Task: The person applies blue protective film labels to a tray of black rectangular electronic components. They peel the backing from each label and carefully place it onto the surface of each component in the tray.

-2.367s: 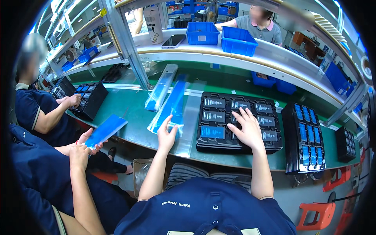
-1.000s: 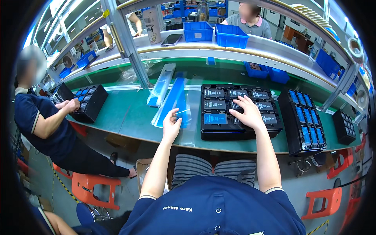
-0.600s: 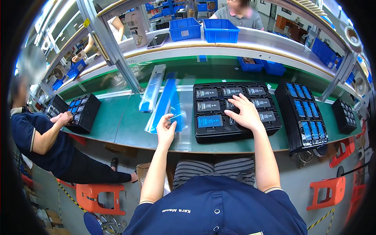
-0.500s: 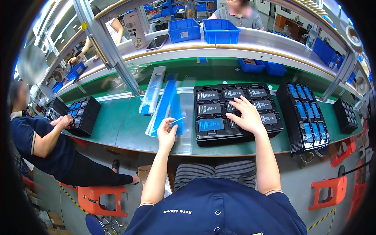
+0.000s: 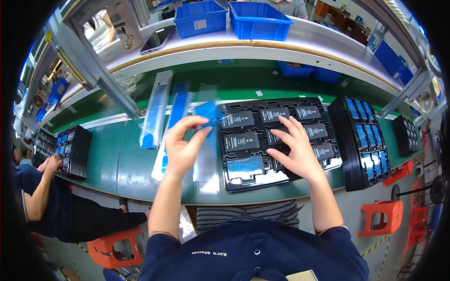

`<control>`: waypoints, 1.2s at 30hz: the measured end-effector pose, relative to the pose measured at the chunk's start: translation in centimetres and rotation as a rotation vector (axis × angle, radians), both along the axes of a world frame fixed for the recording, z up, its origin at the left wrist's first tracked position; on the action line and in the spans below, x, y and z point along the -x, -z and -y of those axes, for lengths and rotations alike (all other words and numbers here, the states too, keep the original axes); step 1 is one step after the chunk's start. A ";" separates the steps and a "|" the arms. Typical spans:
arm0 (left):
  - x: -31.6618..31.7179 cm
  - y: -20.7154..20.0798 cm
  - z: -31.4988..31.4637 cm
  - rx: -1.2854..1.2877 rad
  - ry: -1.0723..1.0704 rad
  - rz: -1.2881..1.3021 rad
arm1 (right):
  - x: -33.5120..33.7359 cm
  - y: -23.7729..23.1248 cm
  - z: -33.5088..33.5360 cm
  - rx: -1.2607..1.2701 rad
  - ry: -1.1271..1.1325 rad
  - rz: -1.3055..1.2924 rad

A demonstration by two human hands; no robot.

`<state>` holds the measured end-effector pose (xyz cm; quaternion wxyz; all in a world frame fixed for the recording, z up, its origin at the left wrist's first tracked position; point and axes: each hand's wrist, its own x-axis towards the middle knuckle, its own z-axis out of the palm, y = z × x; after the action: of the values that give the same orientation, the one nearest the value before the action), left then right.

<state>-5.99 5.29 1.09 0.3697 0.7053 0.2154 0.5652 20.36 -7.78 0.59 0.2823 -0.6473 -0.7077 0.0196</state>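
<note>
Mid-frame, the left hand (image 5: 182, 146) pinches what looks like blue film (image 5: 208, 111); the right hand (image 5: 296, 150), fingers apart, should steady the battery tray (image 5: 258, 181).

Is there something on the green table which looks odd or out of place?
Yes, slightly: in the black tray, the near-left piece looks blue, while other visible pieces look dark. A small white scrap lies loose behind the tray.

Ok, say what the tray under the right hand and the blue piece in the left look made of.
Tray: black, glossy, probably moulded plastic, judging by bright reflections along its front.
Blue piece: likely plastic film, as it looks thin; blur leaves its finish open.
</note>
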 end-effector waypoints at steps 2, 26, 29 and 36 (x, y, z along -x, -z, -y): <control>-1.3 -2.2 -1.5 -0.280 0.044 -0.196 | 0.3 -1.2 -0.8 -0.096 -0.100 -0.083; 1.0 5.5 -7.1 0.237 -0.292 0.083 | 0.6 -1.1 -7.5 -0.021 -0.079 -1.052; -0.1 5.8 -6.7 0.214 -0.210 0.060 | 1.2 -0.6 -6.3 0.117 -0.013 -1.121; -1.8 7.4 -3.3 0.399 0.407 -0.075 | 2.2 -0.5 -6.3 0.403 0.031 -1.158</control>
<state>-4.23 8.56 -6.28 0.5987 0.6679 0.1901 0.3993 18.20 -1.52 1.10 0.4934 -0.5823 -0.4125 0.4974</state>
